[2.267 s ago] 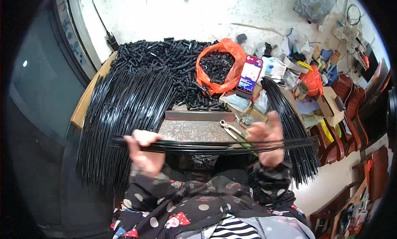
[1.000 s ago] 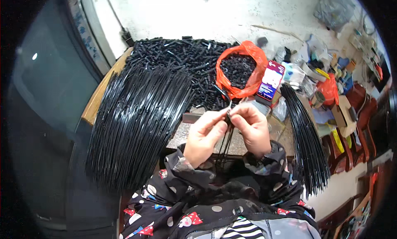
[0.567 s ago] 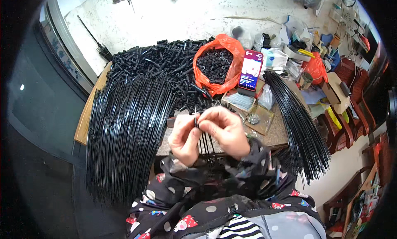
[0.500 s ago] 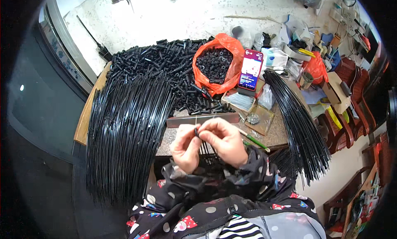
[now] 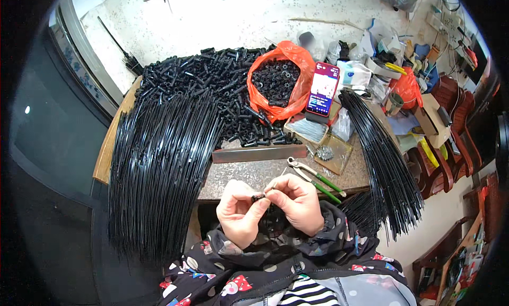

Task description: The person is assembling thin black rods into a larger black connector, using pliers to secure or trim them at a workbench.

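Seated at a speckled tabletop (image 5: pixel 228 176), a worker in a dark, dotted jacket (image 5: pixel 265 270) brings both hands together just in front of the table's near edge. The left hand (image 5: pixel 238 213) pinches a small dark piece (image 5: pixel 258 198) between thumb and forefinger, while the right hand (image 5: pixel 299 205) meets it there, its own thumb and forefinger pressed together on the piece; its finer details are too small to make out. The remaining fingers of both hands curl inward.

Beyond the hands lies a long metal bar (image 5: pixel 260 153), and to its right rest pincers (image 5: pixel 323 180) with green handles. A broad spread of thin black rods (image 5: pixel 159 168) hangs over the table edge at left, and a narrower bundle of black rods (image 5: pixel 379 163) slants down at right. Behind, short black tubular parts (image 5: pixel 196 75) form a heap beside an open orange plastic bag (image 5: pixel 305 67) filled with small dark pieces. A lit phone (image 5: pixel 322 89) leans upright next to the bag, near a shallow tray of thin pins (image 5: pixel 307 130).
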Action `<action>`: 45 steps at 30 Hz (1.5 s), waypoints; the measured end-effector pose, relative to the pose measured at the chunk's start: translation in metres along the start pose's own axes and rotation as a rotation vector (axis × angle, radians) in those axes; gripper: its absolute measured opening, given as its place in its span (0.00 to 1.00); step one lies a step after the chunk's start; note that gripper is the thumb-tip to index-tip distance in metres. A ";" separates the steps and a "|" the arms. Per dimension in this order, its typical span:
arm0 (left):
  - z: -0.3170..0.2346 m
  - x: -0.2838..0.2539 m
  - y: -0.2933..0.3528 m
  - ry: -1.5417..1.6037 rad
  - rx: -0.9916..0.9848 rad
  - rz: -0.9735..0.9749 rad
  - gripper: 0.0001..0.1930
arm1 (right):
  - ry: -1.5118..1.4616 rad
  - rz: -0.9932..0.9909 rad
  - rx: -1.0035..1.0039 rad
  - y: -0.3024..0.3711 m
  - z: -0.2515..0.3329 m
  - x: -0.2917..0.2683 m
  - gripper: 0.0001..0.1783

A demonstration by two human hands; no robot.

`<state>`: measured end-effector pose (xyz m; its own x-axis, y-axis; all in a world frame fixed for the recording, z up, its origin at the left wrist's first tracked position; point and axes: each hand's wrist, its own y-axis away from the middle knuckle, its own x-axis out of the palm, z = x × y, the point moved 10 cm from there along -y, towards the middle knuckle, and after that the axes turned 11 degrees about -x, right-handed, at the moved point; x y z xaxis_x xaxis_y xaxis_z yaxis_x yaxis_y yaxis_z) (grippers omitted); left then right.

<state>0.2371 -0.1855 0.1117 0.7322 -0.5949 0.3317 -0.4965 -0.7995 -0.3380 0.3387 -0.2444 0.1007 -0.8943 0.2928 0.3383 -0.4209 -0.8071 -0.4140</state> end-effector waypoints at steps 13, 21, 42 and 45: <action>0.126 0.021 -0.141 -0.305 -0.330 0.298 0.11 | -0.086 -0.217 0.011 -0.027 -0.029 -0.087 0.08; 0.184 0.026 -0.296 -1.497 0.018 0.012 0.16 | -0.058 -0.347 0.024 -0.025 -0.023 -0.120 0.09; 0.142 0.076 -0.124 0.416 -0.746 0.594 0.13 | -0.076 -0.446 0.072 -0.011 -0.018 -0.120 0.07; 0.117 0.082 -0.076 0.562 -0.810 0.640 0.13 | -0.109 -0.355 0.051 -0.013 -0.008 -0.084 0.07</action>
<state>0.3898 -0.1635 0.0613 0.0333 -0.6987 0.7146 -0.9992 -0.0401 0.0074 0.4179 -0.2544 0.0706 -0.6714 0.5054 0.5420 -0.6915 -0.6902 -0.2129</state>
